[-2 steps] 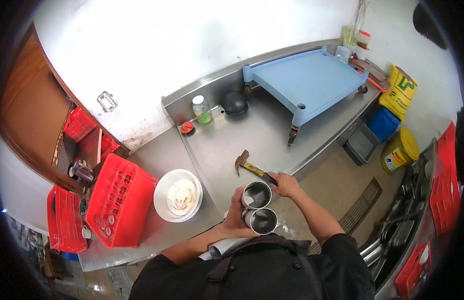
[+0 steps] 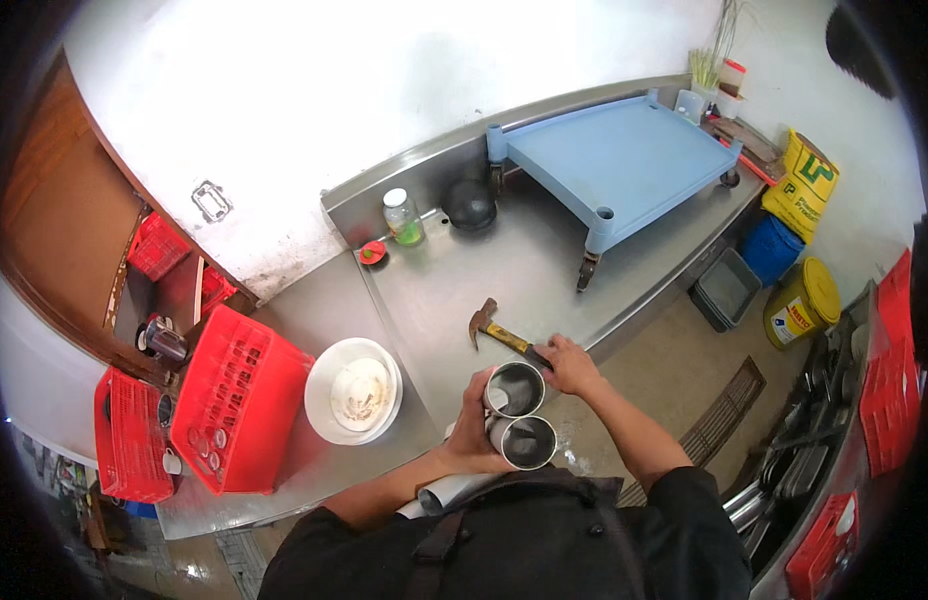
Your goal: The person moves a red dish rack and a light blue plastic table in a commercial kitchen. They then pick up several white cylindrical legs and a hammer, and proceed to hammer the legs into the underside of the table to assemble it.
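My left hand (image 2: 474,425) is wrapped round the side of two steel cups (image 2: 516,415), fingers curled and pressed against their walls, holding them close to my body at the near edge of the steel counter (image 2: 454,290). One cup sits just above the other in view, touching; both open mouths face up and look empty, though I cannot tell for sure.

My right hand (image 2: 569,365) is closed on the black grip of a claw hammer (image 2: 499,333), fingers pinched round the handle. The hammer head lies on the counter, pointing away to my left, just beyond the cups.

Change from a moment ago: almost none. The hammer lies at the same angle, the cups are in the same place, both hands keep the same grips. So I read this as a held pose: hammer gripped but not lifted, cups steadied, no strike under way that I can see.

Around: a white bowl (image 2: 354,392) with residue just left of my left arm, a red crate (image 2: 239,400) beside it, a blue plastic stand (image 2: 624,160) at the far end, and a green-filled jar (image 2: 402,217) near the back wall.
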Demonstrator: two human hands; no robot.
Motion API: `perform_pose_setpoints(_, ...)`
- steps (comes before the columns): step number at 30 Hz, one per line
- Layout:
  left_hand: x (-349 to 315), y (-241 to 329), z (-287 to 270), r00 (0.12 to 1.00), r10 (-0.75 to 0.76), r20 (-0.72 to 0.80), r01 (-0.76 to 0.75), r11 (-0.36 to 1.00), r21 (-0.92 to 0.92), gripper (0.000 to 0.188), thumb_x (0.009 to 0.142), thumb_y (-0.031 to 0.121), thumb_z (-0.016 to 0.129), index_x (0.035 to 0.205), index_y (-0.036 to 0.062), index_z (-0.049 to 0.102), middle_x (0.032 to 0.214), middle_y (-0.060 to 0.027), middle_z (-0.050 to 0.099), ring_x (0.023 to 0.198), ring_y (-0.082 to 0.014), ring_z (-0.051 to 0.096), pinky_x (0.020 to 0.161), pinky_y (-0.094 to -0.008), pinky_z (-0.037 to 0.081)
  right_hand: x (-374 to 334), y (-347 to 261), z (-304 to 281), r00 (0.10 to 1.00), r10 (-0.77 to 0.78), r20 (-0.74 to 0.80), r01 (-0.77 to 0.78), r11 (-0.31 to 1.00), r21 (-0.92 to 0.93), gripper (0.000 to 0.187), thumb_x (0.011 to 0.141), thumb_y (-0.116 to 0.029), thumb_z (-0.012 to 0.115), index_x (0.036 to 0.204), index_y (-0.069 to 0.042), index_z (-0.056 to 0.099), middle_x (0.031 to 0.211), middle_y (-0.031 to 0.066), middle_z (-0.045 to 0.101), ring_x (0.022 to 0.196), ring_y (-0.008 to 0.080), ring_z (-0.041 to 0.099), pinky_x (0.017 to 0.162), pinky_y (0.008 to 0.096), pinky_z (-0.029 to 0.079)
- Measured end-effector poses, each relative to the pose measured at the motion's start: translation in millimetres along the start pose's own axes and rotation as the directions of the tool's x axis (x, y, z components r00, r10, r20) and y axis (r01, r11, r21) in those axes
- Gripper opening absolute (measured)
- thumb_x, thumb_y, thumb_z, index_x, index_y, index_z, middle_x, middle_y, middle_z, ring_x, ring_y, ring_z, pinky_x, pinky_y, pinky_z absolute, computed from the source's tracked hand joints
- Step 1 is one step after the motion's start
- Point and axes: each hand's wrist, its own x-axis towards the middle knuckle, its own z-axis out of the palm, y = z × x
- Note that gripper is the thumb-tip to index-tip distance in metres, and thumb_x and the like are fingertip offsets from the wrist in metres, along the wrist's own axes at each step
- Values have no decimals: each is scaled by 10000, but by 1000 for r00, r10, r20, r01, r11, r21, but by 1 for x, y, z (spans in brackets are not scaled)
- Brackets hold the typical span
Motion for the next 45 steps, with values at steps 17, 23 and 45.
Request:
perform_pose_setpoints(17, 249, -253, -47, 529, -747, -404, 349, 625, -698, 1012, 811, 84, 781, 1631, 70, 189, 1392, -169, 509, 1257, -297, 537, 1104, -417, 441, 74, 67, -38, 909, -237, 343, -105, 665, 739, 519, 904, -409, 825, 1200, -14, 665, 1050, 90, 700, 1012, 185, 638, 906, 347, 514)
perform_pose_setpoints(23, 265, -331, -72, 767, -588, -258, 630, 767, 124, 1203, 673, 230, 846, 1673, 112, 188, 1447, -229, 509, 1341, -419, 523, 1131, -472, 443, 94, 95, -142, 982, -130, -135, 185, 561, 807, 420, 836, -287, 833, 1126, -39, 657, 1002, 72, 683, 952, 161, 648, 831, 352, 536)
perform_pose_setpoints(45, 247, -349, -70, 841, -542, 11, 336, 536, 774, 1104, 772, 427, 875, 1673, 226, 271, 1693, -218, 279, 1549, -421, 290, 1228, -650, 244, 181, 182, -203, 910, 14, -414, 255, 769, 586, 387, 905, -132, 727, 1248, -53, 566, 1104, 80, 667, 977, 166, 608, 867, 344, 505)
